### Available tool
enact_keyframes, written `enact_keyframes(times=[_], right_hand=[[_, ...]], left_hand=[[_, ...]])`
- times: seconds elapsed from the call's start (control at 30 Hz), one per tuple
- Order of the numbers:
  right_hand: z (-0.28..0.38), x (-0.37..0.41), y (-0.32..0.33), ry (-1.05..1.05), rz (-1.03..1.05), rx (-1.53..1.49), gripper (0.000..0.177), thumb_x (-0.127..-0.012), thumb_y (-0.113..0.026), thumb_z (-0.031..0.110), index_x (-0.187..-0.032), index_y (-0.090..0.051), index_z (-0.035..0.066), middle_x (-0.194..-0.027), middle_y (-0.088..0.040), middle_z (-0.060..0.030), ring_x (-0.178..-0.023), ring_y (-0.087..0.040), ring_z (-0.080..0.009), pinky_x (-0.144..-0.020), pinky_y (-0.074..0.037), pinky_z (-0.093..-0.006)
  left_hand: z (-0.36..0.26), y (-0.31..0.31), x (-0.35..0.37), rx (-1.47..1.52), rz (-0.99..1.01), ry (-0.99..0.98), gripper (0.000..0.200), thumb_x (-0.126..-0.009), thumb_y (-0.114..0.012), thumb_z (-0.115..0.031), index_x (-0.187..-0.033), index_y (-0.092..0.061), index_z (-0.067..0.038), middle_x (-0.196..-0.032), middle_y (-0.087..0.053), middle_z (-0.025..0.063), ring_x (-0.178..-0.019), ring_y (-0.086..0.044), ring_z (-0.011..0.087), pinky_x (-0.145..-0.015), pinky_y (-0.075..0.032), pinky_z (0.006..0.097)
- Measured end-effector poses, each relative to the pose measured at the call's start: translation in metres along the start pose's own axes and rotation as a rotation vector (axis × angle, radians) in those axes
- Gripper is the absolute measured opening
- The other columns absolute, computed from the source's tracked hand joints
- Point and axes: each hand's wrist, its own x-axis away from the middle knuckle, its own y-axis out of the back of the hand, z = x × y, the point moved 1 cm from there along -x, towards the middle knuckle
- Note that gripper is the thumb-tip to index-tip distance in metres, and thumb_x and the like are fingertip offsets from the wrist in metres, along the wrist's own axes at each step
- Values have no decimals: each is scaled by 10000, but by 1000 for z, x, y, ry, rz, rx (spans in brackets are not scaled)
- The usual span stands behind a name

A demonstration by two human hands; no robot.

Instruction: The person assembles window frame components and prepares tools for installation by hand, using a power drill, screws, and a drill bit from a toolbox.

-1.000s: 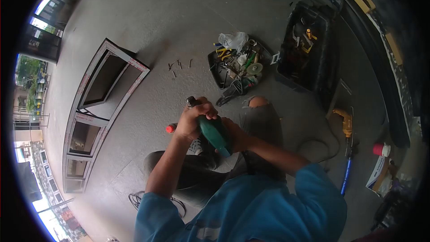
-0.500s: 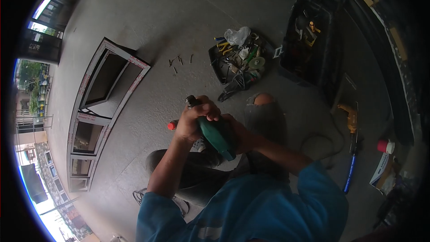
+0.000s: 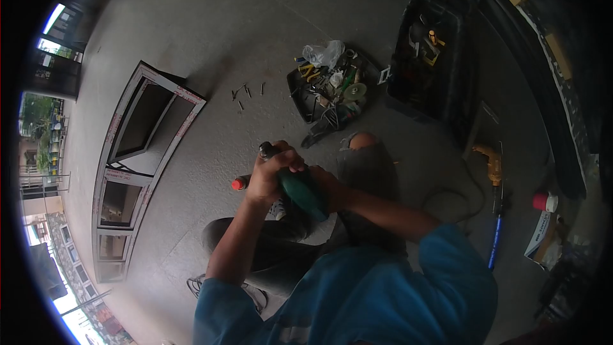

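A green power tool with a dark front end is held above my bent legs. Fingers of my left hand wrap round its front part, close behind the dark end. My right hand is closed on its right side, partly hidden by the green body. Whether it is a drill or another kind, I cannot make out. Just left of my left wrist, a dark cylinder with a red end lies on the floor. Several screws or bolts are scattered farther off.
A window frame with taped edges lies to the left. Ahead is an open tool case full of tools, beside a large black bin. On the right are a yellow drill with its cord, a blue rod and a red-and-white container.
The view has shifted slightly, so the floor items sit a little lower and to the left. Both hands keep their hold on the green power tool.
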Motion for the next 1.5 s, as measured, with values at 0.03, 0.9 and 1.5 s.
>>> enact_keyframes(times=[0.03, 0.9, 1.5], right_hand=[[-2, 2, -1, 6, 4, -2, 727, -650, -806, 284, -1252, -457, 73, -1165, -529, -122, -1116, -531, -279, -937, -424, -390], [8, -24, -1, 250, -226, -375, 659, -741, -788, 202, -1246, -386, 71, -1186, -468, -107, -1144, -487, -230, -966, -398, -351], [-10, -22, -14, 85, 8, 0, 623, -584, -791, 303, -1096, -539, 52, -1012, -554, -146, -940, -554, -339, -846, -435, -422]], left_hand=[[0, 0, 0, -22, 23, 11, 160, -798, -633, -153, -765, -536, -30, -708, -551, 78, -721, -570, 194, -726, -467, 337], [-10, -13, 3, -264, 26, 12, 166, -787, -645, -168, -773, -581, -15, -711, -622, 88, -671, -576, 157, -668, -460, 296], [-9, 7, 7, -119, -167, -33, 183, -784, -593, -171, -699, -474, -61, -652, -512, 59, -669, -539, 186, -707, -456, 340]])
